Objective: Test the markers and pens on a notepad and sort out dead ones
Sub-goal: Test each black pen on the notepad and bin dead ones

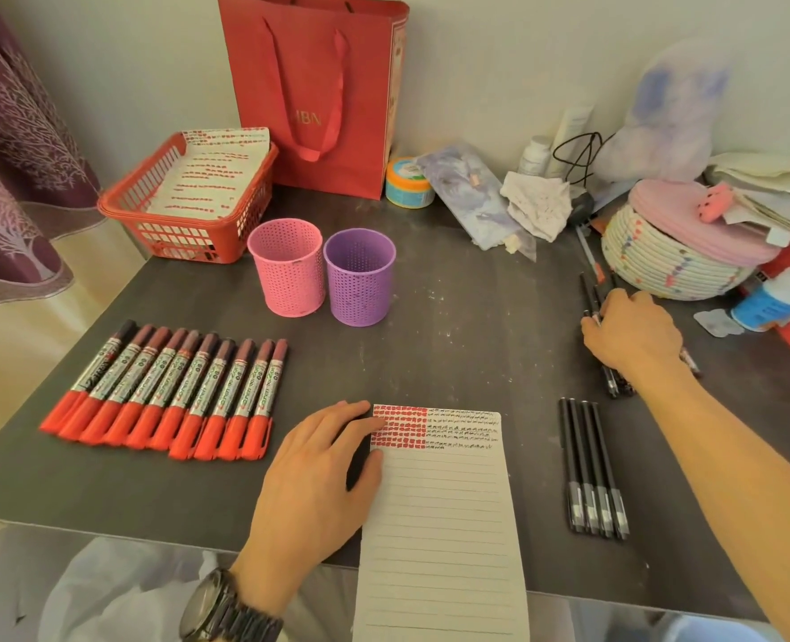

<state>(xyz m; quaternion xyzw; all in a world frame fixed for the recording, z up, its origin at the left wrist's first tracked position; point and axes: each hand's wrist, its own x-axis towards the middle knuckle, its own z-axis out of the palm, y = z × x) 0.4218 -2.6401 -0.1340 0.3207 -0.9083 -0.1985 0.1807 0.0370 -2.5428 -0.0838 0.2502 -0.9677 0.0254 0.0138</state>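
A lined notepad sheet (pixel 444 525) lies at the table's front edge, its top rows filled with red and black test marks. My left hand (pixel 319 470) rests flat on the sheet's upper left corner, fingers straight. Several red-capped markers (pixel 170 396) lie in a row to the left. Several black pens (pixel 592 470) lie side by side right of the sheet. My right hand (pixel 634 335) reaches over another bunch of black pens (pixel 615 379) at the far right, fingers curled down onto them.
A pink cup (pixel 286 271) and a purple cup (pixel 360 275) stand behind the sheet. A red basket (pixel 184 201) with marked paper and a red bag (pixel 319 90) stand at the back left. A woven basket (pixel 671 257) and clutter crowd the back right.
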